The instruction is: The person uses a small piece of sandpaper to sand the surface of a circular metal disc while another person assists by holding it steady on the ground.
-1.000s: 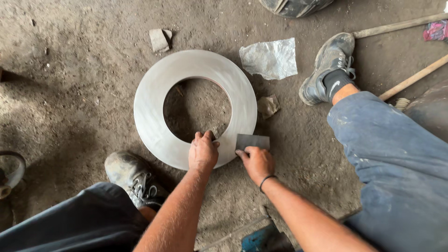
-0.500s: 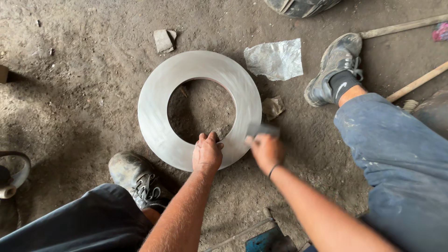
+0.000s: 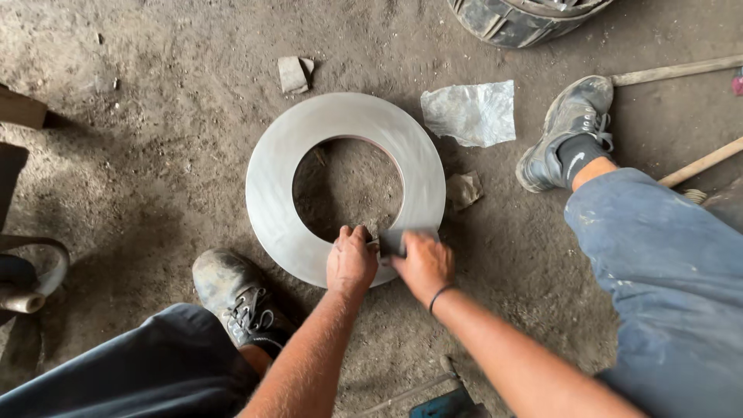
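While gripping, both hands on ring [image 3: 309, 147]

Crumpled clear plastic bag [image 3: 470, 113] flat on dirt floor, just R of metal ring [image 3: 279, 186]; no labels/signs/screens.

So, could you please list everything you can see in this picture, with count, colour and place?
metal ring: 1, silver-grey, flat on the dirt floor, centre
dark pad: 1, grey, on the ring's near edge, under the right hand
plastic sheet: 1, clear and crumpled, right of the ring
stone chunk: 1, grey, above the ring
flat scrap: 1, brown, by the ring's right edge
wooden handles: 2, tan, far right
tyre: 1, black, top edge
blue object: 1, bottom edge, kind unclear
shoes: 2, grey, dusty, either side of the ring
left hand: 1, gripping the ring's inner rim
right hand: 1, on the pad
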